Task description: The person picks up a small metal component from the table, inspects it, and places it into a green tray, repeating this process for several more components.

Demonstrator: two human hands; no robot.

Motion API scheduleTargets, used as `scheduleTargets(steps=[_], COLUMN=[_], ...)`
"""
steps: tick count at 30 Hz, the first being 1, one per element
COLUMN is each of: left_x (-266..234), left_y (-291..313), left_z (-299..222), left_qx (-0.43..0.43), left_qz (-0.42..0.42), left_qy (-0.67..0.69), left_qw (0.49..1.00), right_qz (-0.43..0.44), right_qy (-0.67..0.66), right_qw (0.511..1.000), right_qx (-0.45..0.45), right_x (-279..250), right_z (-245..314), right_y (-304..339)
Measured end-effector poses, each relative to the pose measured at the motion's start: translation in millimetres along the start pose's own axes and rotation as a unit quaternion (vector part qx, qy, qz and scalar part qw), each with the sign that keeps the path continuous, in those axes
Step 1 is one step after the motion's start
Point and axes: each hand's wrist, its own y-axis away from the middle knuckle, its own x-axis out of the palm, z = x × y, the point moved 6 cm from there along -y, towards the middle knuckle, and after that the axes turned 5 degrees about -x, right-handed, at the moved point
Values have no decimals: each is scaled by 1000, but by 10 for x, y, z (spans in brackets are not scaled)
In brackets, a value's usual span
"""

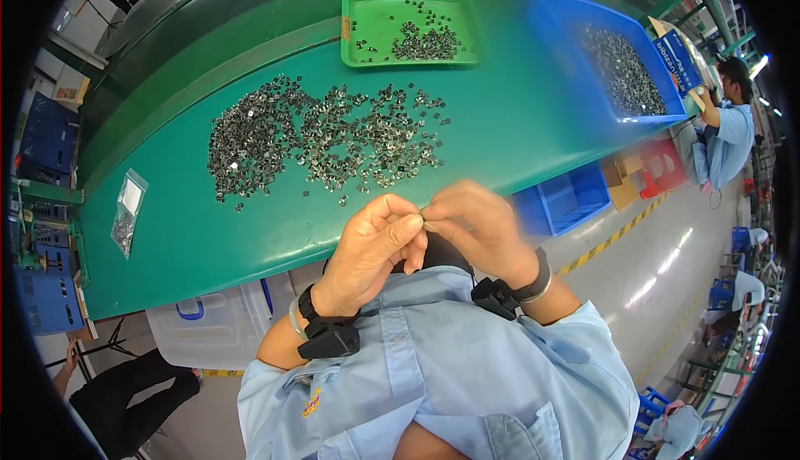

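"Green worktop (200,247), and a heap of small metal pieces (250,135) spread over it. Where were the hands?"

"Right above the near edge. The left hand (379,239) and the right hand (479,227) met there, thumbs and fingers pinched together on what looked like one tiny piece (422,217). The fingertips covered most of it, so I couldn't tell which way its long side ran."

"And the heap, from there?"

"Ahead of them and mostly off to the left, stretched sideways across the worktop. The left hand was nearer to the bulk of it."

"What stood beyond?"

"A green tray (347,31), ahead past the heap, with a smaller scatter inside. The blue bin (560,31) sat well off to the right, on the right hand's side, holding plenty more pieces."

"Was there room to move?"

"A bare stretch ran from the heap's right end to the bin. Straight ahead was tighter, the heap's back lying near the tray. Far left, a clear bag (129,210) lay well apart from the heap. I'd have minded that near edge: a dropped piece could have gone over it."
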Motion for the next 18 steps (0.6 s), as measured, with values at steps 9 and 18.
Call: scheduleTargets(steps=[9, 18], left_x=[1, 29], left_y=[-38, -43], left_z=[98, 80], left_qx=[7, 10], left_qz=[58, 70], left_qy=[97, 117], left_qw=[994, 991], right_qz=[-26, -18], right_qy=[-53, -35], right_qw=[998, 999], right_qx=[33, 15], right_x=[16, 26], right_z=[-27, -6], right_y=[9, -36])
